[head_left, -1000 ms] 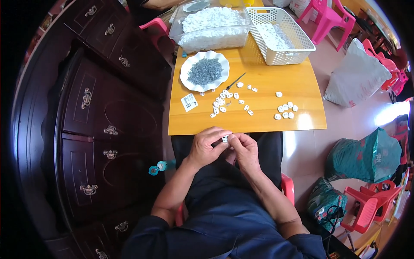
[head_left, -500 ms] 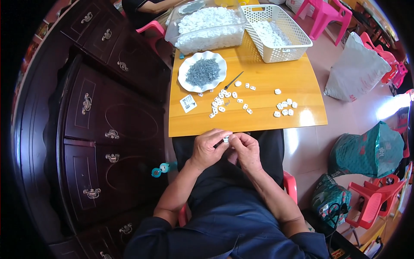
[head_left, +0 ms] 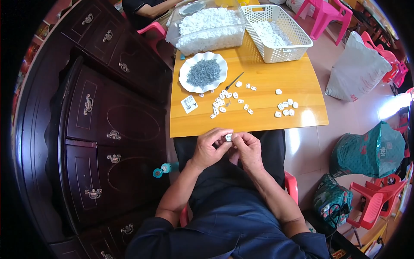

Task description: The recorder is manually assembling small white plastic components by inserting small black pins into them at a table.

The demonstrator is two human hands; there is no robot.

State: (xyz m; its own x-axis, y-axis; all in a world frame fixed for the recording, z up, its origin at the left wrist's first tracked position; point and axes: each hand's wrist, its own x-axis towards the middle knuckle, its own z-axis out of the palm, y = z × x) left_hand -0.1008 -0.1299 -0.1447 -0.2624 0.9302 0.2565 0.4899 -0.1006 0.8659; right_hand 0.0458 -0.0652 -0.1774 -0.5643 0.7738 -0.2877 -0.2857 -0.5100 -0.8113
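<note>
change: none, hands stay put | left hand (head_left: 210,150) and right hand (head_left: 247,149) both pinch small white part (head_left: 228,137) | above lap, near worktop (head_left: 258,86) edge

Two hands: left hand (head_left: 210,149), right hand (head_left: 248,149), one small white part (head_left: 228,137) pinched between them.

One wooden tabletop (head_left: 293,82). On it: one white scalloped plate (head_left: 188,82) heaped with grey bits, too many to count; one clear tub (head_left: 207,41) and one white mesh basket (head_left: 297,41), each full of white parts, uncountable; one dark pointed tool (head_left: 234,80); one small printed card (head_left: 189,104).

Loose white parts: near cluster (head_left: 224,101) about fifteen, right cluster (head_left: 285,107) about six.

Pink plastic chairs: at least three visible.
</note>
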